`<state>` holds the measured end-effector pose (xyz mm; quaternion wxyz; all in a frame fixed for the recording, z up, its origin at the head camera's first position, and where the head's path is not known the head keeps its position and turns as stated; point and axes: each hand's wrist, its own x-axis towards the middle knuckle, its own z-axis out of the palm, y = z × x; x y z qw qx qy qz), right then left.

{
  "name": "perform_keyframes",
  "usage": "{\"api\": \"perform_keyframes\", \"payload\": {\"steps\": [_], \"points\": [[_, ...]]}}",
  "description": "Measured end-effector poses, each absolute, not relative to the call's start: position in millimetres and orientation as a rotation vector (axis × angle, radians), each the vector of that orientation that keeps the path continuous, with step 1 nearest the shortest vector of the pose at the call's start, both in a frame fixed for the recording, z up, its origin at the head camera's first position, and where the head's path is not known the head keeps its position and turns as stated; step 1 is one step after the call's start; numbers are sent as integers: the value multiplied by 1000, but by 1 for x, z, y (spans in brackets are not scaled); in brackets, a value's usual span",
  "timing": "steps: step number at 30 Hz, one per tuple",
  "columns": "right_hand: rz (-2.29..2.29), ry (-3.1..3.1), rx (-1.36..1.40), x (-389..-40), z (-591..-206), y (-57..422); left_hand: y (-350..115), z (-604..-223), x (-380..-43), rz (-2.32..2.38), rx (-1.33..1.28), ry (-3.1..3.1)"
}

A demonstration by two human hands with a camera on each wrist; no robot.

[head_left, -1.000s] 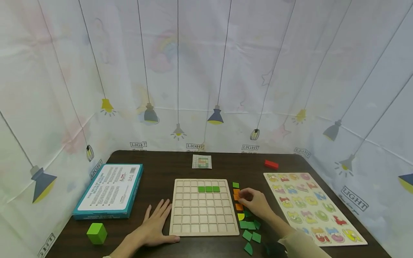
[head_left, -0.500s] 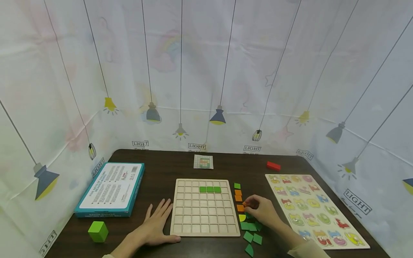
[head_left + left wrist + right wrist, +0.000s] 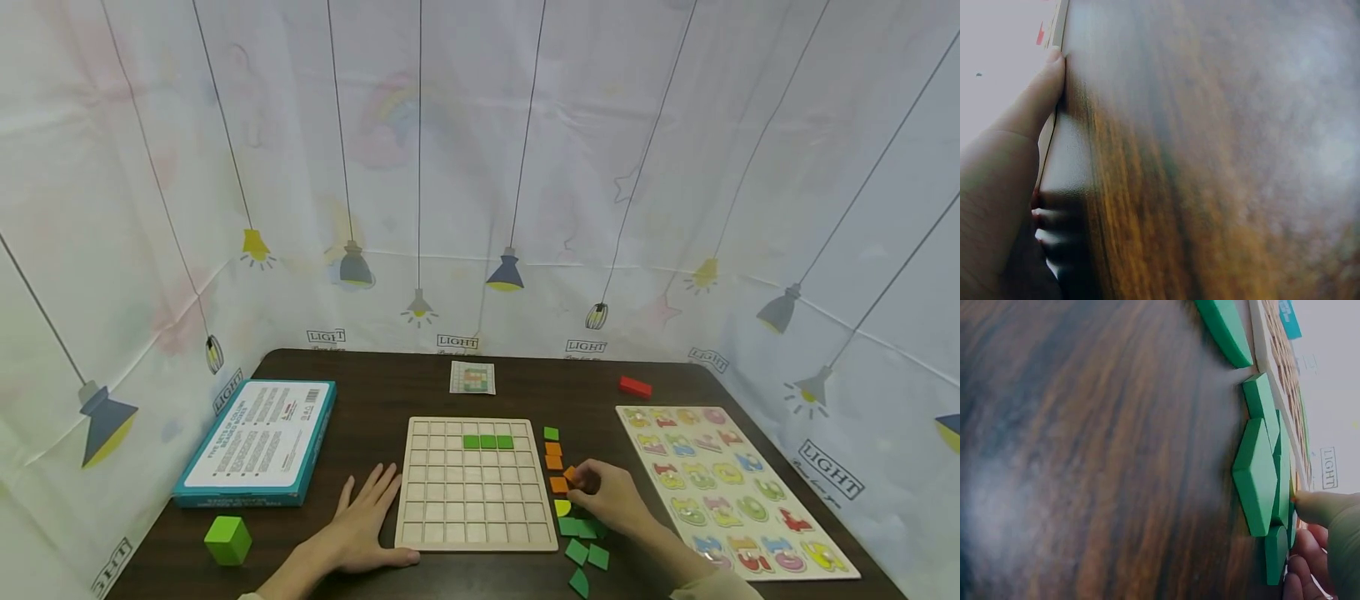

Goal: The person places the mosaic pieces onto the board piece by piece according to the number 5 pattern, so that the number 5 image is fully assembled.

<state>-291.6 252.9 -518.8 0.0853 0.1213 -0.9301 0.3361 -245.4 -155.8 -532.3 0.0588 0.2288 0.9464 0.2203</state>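
Note:
A square wooden grid board [image 3: 474, 492] lies on the dark table, with several green square tiles [image 3: 488, 442] in its upper cells. Fingers spread, my left hand [image 3: 360, 521] rests on the table against the board's left edge; its thumb touches the board's near corner. To the right of the board, my right hand [image 3: 611, 496] pinches an orange tile [image 3: 571, 474] by its fingertips, just above the column of loose orange tiles [image 3: 553, 455]. Below the hand lie a yellow rounded piece [image 3: 562, 507] and several green pieces [image 3: 577, 551], seen close in the right wrist view as green blocks [image 3: 1255, 478].
A small pattern card [image 3: 472, 377] lies beyond the board. At the left are a blue-edged box [image 3: 251, 433] and a green cube [image 3: 228, 540]. A picture puzzle board [image 3: 727, 492] and a red block [image 3: 635, 386] lie at the right.
My right hand has drawn back slightly from the orange column, toward the right and nearer me, with an orange tile at its fingertips. The left hand stays in place.

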Motion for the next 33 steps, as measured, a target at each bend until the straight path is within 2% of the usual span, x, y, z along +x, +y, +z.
{"api": "perform_keyframes", "payload": {"steps": [18,25,29,33], "points": [[1052,-2856,677,-301,-516,271,-155,-533,-245,669,697,2870],[943,-2759,852,-302,-515,271,-155,-533,-245,680,698,2870],[884,-2728,828,-303,-519,274,-156,-533,-245,672,699,2875],[946,-2738,691,-303,-522,279,-155,-533,-245,672,700,2874]]}}
